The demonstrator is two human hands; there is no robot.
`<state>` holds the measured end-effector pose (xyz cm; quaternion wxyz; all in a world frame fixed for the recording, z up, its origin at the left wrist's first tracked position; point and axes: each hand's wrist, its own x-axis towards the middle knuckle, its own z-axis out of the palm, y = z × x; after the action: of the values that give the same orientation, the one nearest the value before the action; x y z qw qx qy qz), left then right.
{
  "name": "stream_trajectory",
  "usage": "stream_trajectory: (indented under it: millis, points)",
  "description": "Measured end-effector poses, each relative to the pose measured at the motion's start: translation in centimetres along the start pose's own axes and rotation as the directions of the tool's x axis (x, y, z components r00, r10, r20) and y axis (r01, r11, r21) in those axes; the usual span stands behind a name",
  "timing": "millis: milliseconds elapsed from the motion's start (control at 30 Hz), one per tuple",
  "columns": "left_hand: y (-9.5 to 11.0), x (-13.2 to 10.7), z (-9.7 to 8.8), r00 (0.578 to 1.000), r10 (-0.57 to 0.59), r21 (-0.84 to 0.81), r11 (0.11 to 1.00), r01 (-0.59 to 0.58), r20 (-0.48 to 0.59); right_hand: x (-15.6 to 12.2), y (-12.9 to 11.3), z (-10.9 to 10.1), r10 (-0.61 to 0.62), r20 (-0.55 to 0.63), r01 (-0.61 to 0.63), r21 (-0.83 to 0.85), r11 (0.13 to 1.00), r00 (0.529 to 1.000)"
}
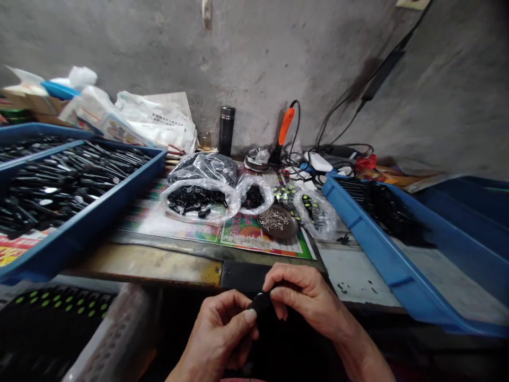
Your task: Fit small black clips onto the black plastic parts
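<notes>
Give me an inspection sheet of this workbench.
Surface: scuffed yellowish bench edge under a colourful printed paper sheet.
Job's things: small black plastic part pinched between both hands; more black parts in blue plastic trays and clear plastic bags.
Clutter: white paper and plastic bags, dark cylindrical flask.
Hands: left hand, right hand, both on the part.
Cables: tangled black cords behind the sheet.
Surroundings: stained grey concrete wall.

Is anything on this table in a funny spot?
Yes, a small black part lies loose on the bare bench top, just outside the blue tray on the right. It looks odd because most of the black parts are in trays or bags.
</notes>
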<state>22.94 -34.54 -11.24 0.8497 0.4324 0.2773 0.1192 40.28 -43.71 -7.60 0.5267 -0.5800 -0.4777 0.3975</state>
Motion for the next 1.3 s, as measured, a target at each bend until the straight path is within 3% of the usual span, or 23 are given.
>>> stream_trajectory:
  millis: [133,300,433,533,600,667,767,833,967,1300]
  points:
    - [-0.1,0.2,0.1,0.998,0.055,0.069,0.996,-0.054,-0.010,-0.2,0.2,0.3,0.018,-0.004,-0.017,0.023,1.000,1.000]
    - [0.3,-0.4,0.6,0.968,0.232,0.284,0.938,-0.199,-0.090,-0.9,0.7,1.1,0.044,-0.122,-0.038,0.050,0.998,0.992]
    - [0.0,-0.9,0.9,0.918,0.373,0.443,0.851,-0.282,-0.132,-1.3,0.8,1.5,0.018,-0.148,-0.020,-0.013,1.000,0.989]
    - [-0.4,-1.0,0.8,0.837,0.538,0.564,0.722,-0.400,-0.095,-1.4,0.7,1.4,0.001,-0.092,-0.008,-0.073,0.997,0.996]
    - [-0.6,-1.0,0.8,0.809,0.580,0.581,0.691,-0.429,-0.093,-1.4,0.7,1.3,0.006,-0.061,-0.011,-0.095,0.995,0.998]
    - [-0.5,-0.9,0.7,0.856,0.503,0.541,0.756,-0.368,-0.121,-1.2,0.7,1.5,0.022,-0.065,-0.029,-0.102,0.994,0.998]
    - [-0.3,-0.5,0.7,0.961,0.260,0.371,0.905,-0.208,-0.095,-1.0,0.8,2.0,0.058,-0.128,-0.068,-0.073,0.995,0.990]
    - [-0.2,-0.3,0.7,0.991,0.119,0.230,0.968,-0.104,-0.053,-0.8,1.0,2.3,0.084,-0.164,-0.092,-0.041,0.995,0.983]
    - [0.1,-0.4,0.8,0.998,-0.030,0.069,0.997,0.034,-0.059,-0.7,1.3,3.0,0.133,-0.183,-0.133,0.011,0.991,0.974]
    - [0.4,-0.5,0.8,0.996,-0.067,-0.011,0.998,0.066,-0.065,-1.0,2.0,4.1,0.152,-0.220,-0.139,0.074,0.987,0.964]
